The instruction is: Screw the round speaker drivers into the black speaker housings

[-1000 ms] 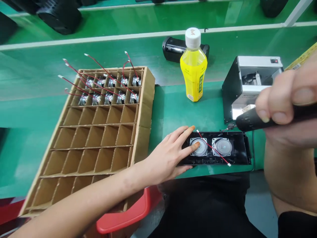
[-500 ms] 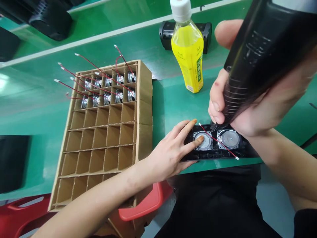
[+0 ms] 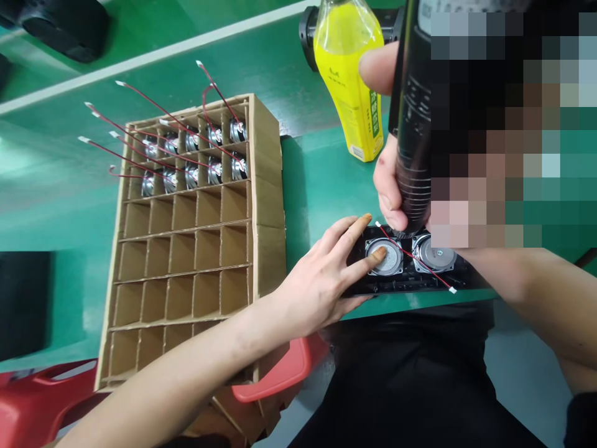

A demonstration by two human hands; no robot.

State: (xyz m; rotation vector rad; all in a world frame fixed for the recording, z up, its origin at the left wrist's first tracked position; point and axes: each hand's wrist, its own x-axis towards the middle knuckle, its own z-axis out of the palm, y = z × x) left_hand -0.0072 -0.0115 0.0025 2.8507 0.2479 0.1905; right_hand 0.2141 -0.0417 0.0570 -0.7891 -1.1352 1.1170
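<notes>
A black speaker housing [image 3: 410, 283] lies at the table's near edge with two round silver speakers [image 3: 385, 257] in it and a red wire across them. My left hand [image 3: 321, 280] lies flat on the housing's left end, fingers stretched out, one fingertip pressing the left speaker. My right hand [image 3: 389, 180] is wrapped round a black electric screwdriver [image 3: 413, 137] held almost upright, its tip down at the housing's far edge between the two speakers. Part of the right hand is hidden behind a blurred patch.
A cardboard divider box [image 3: 186, 236] stands to the left, its back two rows holding several small speakers with red wires [image 3: 153, 118]. A yellow drink bottle [image 3: 349, 74] stands behind the housing, a black object behind it. Red plastic bins [image 3: 275, 379] sit below the table's edge.
The right hand swung the screwdriver from a sideways hold down to upright, tip on the housing. The view moved closer and lower. The left hand has stayed on the left speaker.
</notes>
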